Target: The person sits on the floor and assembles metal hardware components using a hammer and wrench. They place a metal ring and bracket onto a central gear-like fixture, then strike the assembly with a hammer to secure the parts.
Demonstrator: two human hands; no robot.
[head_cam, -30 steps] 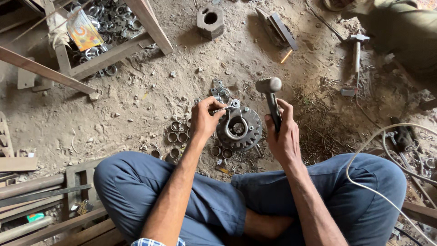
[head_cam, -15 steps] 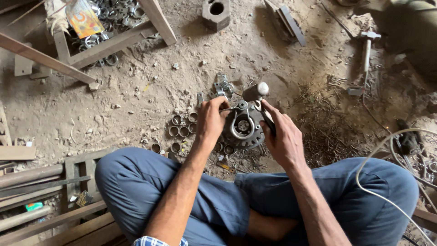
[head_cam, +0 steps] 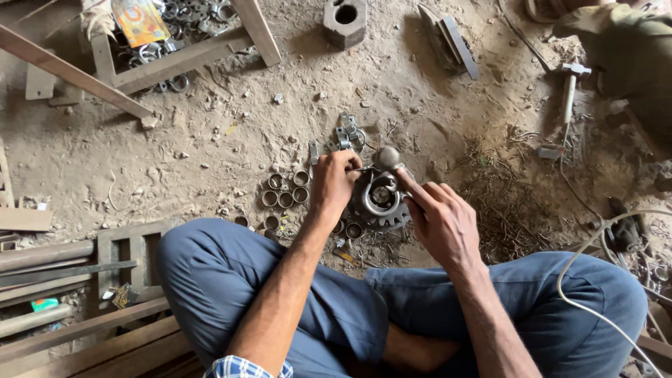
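On the dirt floor (head_cam: 210, 154) the toothed gear (head_cam: 381, 210) lay between both knees, hammer (head_cam: 387, 159) now down on it from its raised position, right hand (head_cam: 441, 220) fingers closed round the handle, left hand (head_cam: 334, 183) pinching a small pin (head_cam: 358, 169), rings (head_cam: 283, 190) just beside.

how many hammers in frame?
2. One hammer is in the right hand, head down on the gear. A second hammer lies on the dirt at upper right. Others may be hidden in the clutter.
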